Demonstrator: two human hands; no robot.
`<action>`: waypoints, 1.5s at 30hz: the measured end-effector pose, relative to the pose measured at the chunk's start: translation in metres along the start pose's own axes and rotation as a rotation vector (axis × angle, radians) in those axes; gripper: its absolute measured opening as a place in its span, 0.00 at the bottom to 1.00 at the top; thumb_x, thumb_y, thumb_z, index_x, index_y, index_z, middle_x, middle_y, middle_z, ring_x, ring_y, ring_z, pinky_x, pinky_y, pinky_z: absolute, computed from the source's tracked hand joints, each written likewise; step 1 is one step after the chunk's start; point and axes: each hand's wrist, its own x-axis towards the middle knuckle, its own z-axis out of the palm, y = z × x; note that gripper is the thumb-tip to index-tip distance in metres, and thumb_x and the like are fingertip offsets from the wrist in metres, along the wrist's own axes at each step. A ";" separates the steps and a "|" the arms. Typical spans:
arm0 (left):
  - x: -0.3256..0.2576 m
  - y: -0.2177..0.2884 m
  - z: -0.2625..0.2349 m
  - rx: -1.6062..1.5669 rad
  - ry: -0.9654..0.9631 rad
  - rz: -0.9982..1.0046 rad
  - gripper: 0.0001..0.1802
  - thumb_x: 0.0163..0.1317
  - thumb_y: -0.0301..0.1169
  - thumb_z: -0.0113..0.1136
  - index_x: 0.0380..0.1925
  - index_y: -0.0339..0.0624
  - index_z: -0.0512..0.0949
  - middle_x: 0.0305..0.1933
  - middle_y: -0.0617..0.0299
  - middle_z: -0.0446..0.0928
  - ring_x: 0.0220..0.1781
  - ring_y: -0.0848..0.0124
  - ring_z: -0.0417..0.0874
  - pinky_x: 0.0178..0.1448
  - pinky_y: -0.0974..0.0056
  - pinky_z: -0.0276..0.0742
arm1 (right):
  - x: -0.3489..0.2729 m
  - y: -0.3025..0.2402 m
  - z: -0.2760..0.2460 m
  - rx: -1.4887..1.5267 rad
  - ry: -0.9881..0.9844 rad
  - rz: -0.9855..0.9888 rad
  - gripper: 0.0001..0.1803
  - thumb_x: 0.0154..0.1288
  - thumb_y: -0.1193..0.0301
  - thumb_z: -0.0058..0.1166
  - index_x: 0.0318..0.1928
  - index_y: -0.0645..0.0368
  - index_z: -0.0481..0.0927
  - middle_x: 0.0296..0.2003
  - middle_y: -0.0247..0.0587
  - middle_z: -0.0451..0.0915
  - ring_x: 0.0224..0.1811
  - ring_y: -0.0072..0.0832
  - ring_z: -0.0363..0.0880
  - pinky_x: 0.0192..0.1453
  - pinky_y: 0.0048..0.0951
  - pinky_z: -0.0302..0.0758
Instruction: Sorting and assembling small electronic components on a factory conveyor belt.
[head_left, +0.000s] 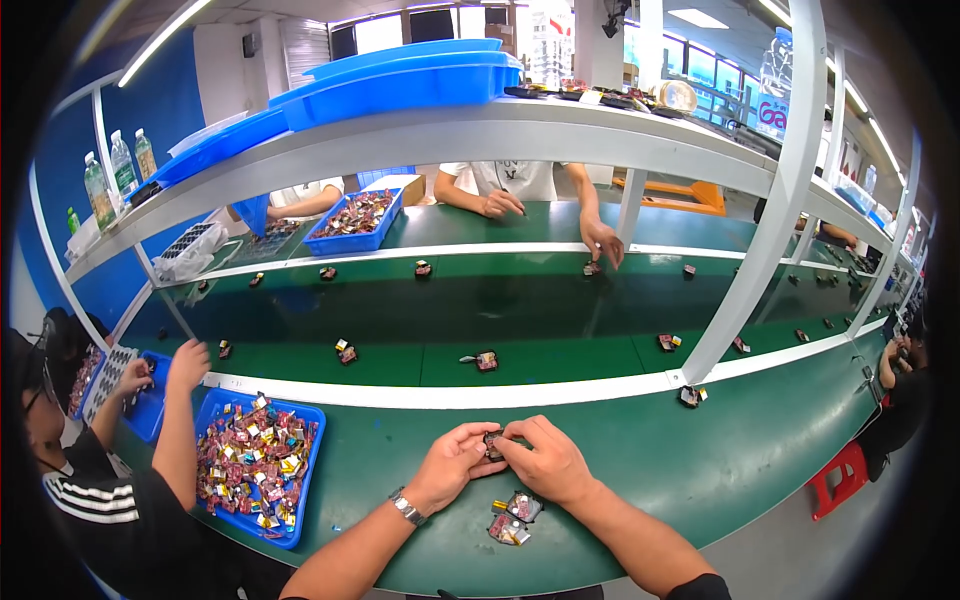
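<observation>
My left hand (450,470) and my right hand (548,458) meet over the green bench. Between their fingertips is a small black-cased circuit board assembly (493,446), mostly covered by the fingers. The left fingers grip its near side, and the right fingers press on it from the right. Just below the hands, two similar assemblies lie close together on the bench: a dark one (523,506) with a yellow tab beside it, and one with a reddish board (509,530).
Left of me stands a blue tray (318,460) heaped with reddish circuit boards. Ahead, a green conveyor belt (560,365) carries spaced assemblies. A white shelf post (755,230) rises at right. Co-workers' hands (600,243) are across the belt; another person (110,470) sits at left.
</observation>
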 end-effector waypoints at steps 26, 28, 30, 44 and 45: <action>0.000 -0.003 -0.003 0.031 0.014 0.009 0.16 0.74 0.25 0.47 0.60 0.37 0.67 0.58 0.57 0.76 0.59 0.67 0.79 0.65 0.55 0.78 | -0.002 -0.010 0.011 -0.086 0.082 0.060 0.12 0.49 0.76 0.65 0.38 0.58 0.84 0.40 0.38 0.78 0.41 0.33 0.78 0.41 0.31 0.76; 0.001 -0.003 -0.008 -0.034 0.015 0.035 0.17 0.74 0.26 0.49 0.60 0.37 0.67 0.59 0.56 0.76 0.59 0.67 0.79 0.63 0.56 0.79 | 0.000 -0.013 0.008 -0.071 0.086 0.059 0.14 0.49 0.76 0.67 0.40 0.58 0.84 0.42 0.40 0.78 0.41 0.36 0.78 0.43 0.32 0.78; 0.002 -0.005 -0.011 -0.044 0.003 0.043 0.17 0.73 0.26 0.49 0.60 0.37 0.67 0.60 0.56 0.76 0.59 0.67 0.79 0.62 0.57 0.79 | -0.001 -0.016 0.008 -0.027 0.067 0.070 0.17 0.49 0.75 0.68 0.43 0.59 0.83 0.46 0.43 0.78 0.43 0.37 0.78 0.46 0.34 0.79; 0.007 -0.001 -0.012 0.146 0.040 0.112 0.17 0.72 0.24 0.50 0.59 0.33 0.69 0.60 0.47 0.75 0.60 0.59 0.79 0.64 0.54 0.79 | 0.014 0.147 0.028 -0.185 0.242 0.527 0.14 0.50 0.71 0.68 0.39 0.60 0.84 0.44 0.44 0.81 0.47 0.43 0.79 0.53 0.40 0.76; 0.007 0.000 -0.011 0.147 0.045 0.121 0.17 0.72 0.24 0.50 0.59 0.33 0.69 0.60 0.47 0.75 0.60 0.59 0.79 0.64 0.54 0.79 | 0.010 0.158 0.029 -0.185 0.196 0.620 0.14 0.51 0.71 0.68 0.39 0.60 0.84 0.44 0.44 0.81 0.48 0.43 0.78 0.54 0.40 0.75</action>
